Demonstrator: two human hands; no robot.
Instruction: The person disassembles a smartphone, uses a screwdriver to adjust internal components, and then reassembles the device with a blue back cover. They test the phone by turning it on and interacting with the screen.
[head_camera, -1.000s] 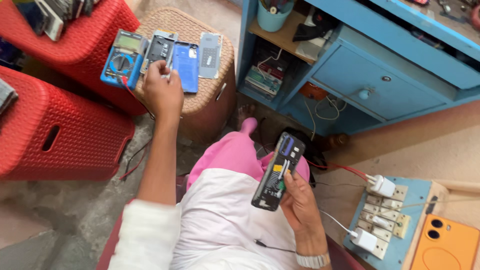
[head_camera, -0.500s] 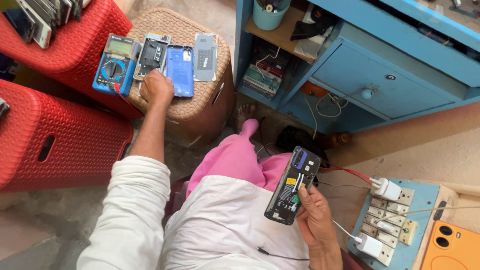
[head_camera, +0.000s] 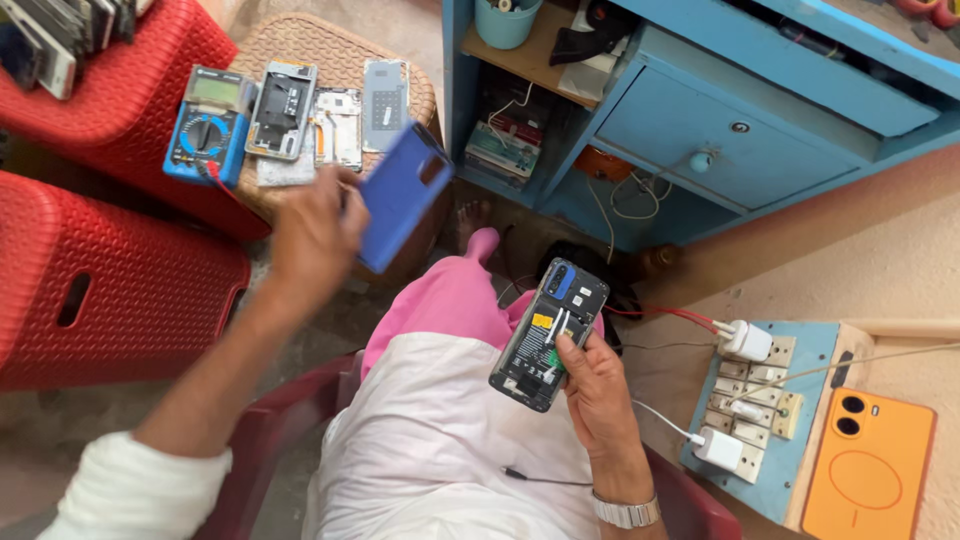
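Observation:
My left hand (head_camera: 312, 238) is raised in front of a wicker stool (head_camera: 340, 45) and grips a blue phone back cover (head_camera: 400, 192), tilted in the air. My right hand (head_camera: 598, 385) holds an opened phone (head_camera: 548, 335) with its battery and board showing, over my lap. On the stool lie a blue multimeter (head_camera: 208, 125), an open phone frame (head_camera: 283, 108), a smaller phone part (head_camera: 338, 128) and a grey back panel (head_camera: 385, 92).
Two red plastic stools (head_camera: 110, 290) stand at the left, the upper one stacked with phones (head_camera: 60, 35). A blue cabinet (head_camera: 700, 130) with a drawer is ahead. At the right are a switchboard (head_camera: 765, 400) with plugged chargers and an orange phone (head_camera: 868, 470).
My left hand has lifted the blue back cover off the wicker stool and drawn it toward me. My right hand keeps the opened phone, slightly lower and further right.

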